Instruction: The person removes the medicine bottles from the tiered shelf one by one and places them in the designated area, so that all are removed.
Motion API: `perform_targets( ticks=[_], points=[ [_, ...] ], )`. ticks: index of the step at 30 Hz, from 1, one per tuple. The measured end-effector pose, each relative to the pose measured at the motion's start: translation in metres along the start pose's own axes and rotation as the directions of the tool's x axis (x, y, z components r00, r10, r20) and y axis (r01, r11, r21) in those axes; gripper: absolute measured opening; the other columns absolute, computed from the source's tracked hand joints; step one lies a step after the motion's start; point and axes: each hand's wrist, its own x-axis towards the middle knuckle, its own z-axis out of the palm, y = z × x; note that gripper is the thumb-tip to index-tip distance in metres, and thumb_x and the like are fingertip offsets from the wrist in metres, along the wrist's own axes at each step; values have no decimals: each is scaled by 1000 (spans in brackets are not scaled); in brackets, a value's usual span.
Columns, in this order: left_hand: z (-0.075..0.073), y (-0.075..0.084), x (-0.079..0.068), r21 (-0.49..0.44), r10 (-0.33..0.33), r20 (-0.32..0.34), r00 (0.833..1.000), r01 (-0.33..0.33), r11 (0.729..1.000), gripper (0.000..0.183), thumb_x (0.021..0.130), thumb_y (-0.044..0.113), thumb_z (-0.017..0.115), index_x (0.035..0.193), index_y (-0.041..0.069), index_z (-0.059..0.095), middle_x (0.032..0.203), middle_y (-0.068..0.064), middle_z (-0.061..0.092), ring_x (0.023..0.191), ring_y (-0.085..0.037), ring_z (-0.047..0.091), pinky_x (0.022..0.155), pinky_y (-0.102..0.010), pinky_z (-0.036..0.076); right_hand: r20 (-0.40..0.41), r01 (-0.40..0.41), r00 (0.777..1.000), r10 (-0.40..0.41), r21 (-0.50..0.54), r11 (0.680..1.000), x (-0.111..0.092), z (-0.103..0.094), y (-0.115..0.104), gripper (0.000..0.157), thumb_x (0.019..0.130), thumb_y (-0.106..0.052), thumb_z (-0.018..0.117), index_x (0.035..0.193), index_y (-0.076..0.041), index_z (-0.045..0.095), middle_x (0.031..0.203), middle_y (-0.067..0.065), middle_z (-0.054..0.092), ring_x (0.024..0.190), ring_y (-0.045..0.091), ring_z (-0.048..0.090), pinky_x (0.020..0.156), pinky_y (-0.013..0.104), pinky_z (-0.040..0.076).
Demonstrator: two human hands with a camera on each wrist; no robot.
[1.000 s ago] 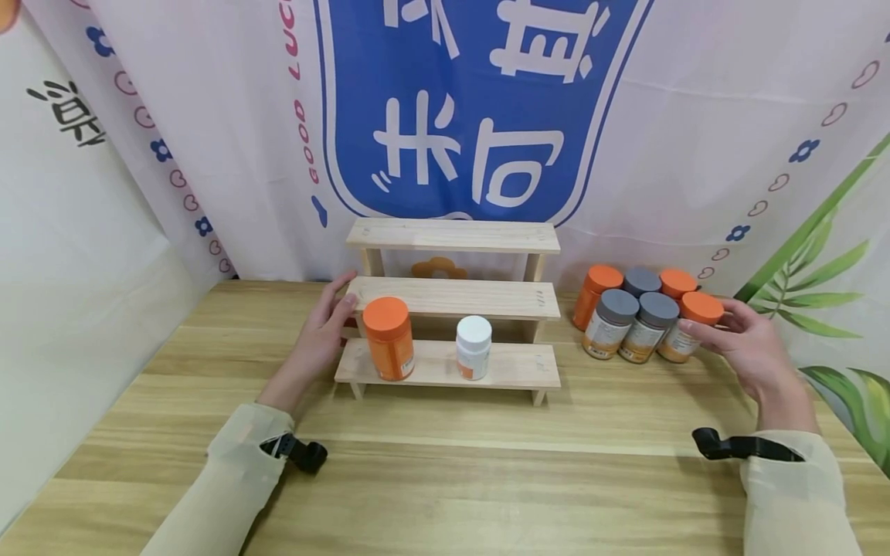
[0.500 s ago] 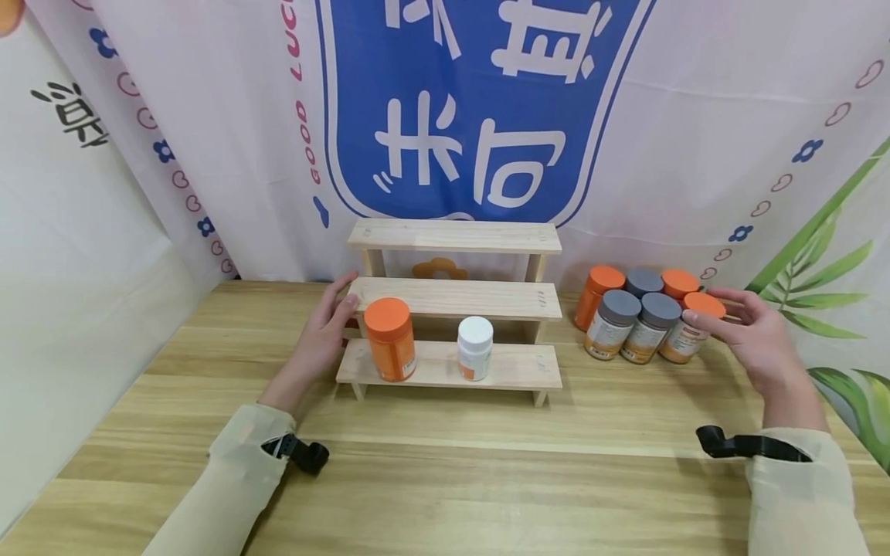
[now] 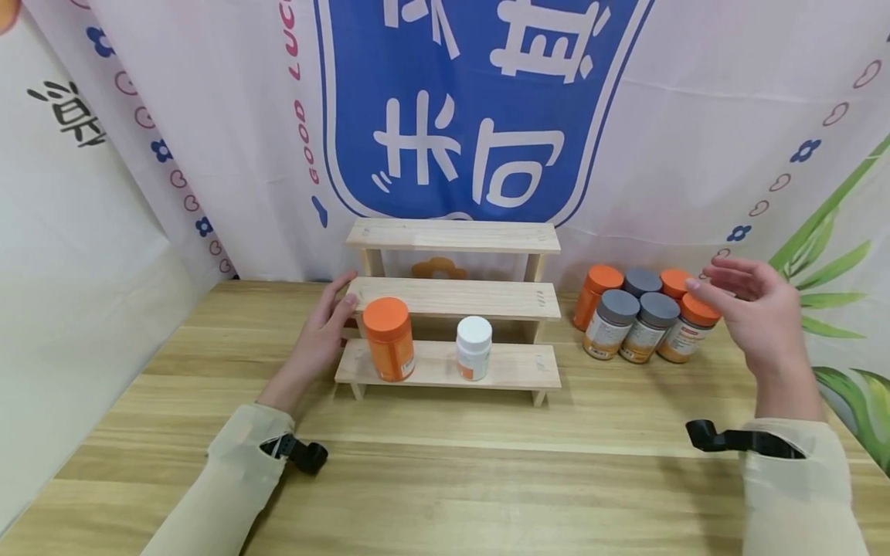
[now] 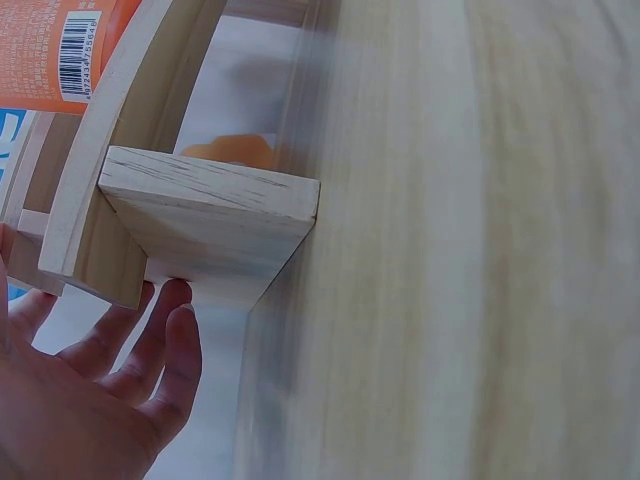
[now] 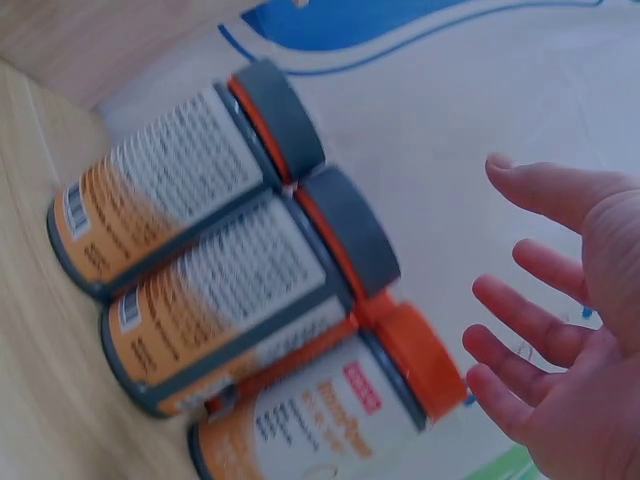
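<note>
A three-tier wooden display stand (image 3: pixel 452 298) stands on the table. My left hand (image 3: pixel 321 328) grips its left end, thumb against the middle tier; in the left wrist view the fingers (image 4: pixel 165 340) reach the stand's side. On the lowest tier are an orange jar (image 3: pixel 389 344) and a smaller white bottle (image 3: pixel 474 351). To the right, several jars with grey and orange lids are bunched together. My right hand (image 3: pixel 761 313) hovers by the front orange-lidded jar (image 3: pixel 684 340), fingers spread and holding nothing. The right wrist view shows a gap between this hand (image 5: pixel 560 320) and the lids.
The wooden table (image 3: pixel 487 479) stretches in front of the stand. A white curtain with a blue printed panel (image 3: pixel 459 116) hangs close behind the stand and jars. Printed green leaves (image 3: pixel 827 293) mark the wall on the right.
My right hand has let go of the front orange-lidded jar and risen above it, fingers loosening. The left hand and the stand have stayed in place.
</note>
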Motion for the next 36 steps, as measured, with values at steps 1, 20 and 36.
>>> perform_targets(
  ticks=[1, 20, 36],
  points=[
    [0, 0, 0, -1, 0, 1, 1000, 0, 1000, 61, 116, 46, 35, 171, 26, 20, 151, -26, 55, 103, -14, 64, 82, -36, 55, -3, 9, 1000, -9, 7, 1000, -1, 1, -3, 57, 94, -36, 82, 146, -30, 59, 119, -25, 61, 111, -4, 54, 80, 4, 48],
    [0, -1, 0, 1, 5, 3, 1000, -5, 1000, 61, 115, 46, 35, 171, 26, 20, 149, -25, 55, 104, -17, 64, 80, -36, 54, 91, 111, 990, -108, -29, 993, -10, 33, -32, 53, 97, -41, 78, 144, -27, 60, 126, -22, 61, 115, -1, 57, 84, 5, 49],
    [1, 0, -1, -1, 4, -4, 1000, -4, 1000, 61, 115, 46, 35, 171, 25, 21, 150, -26, 54, 112, -31, 63, 82, -37, 54, 165, 112, 982, -94, -106, 988, -12, 47, -37, 62, 98, -52, 73, 150, -24, 54, 141, -4, 60, 123, 4, 54, 99, 15, 47]
  ],
)
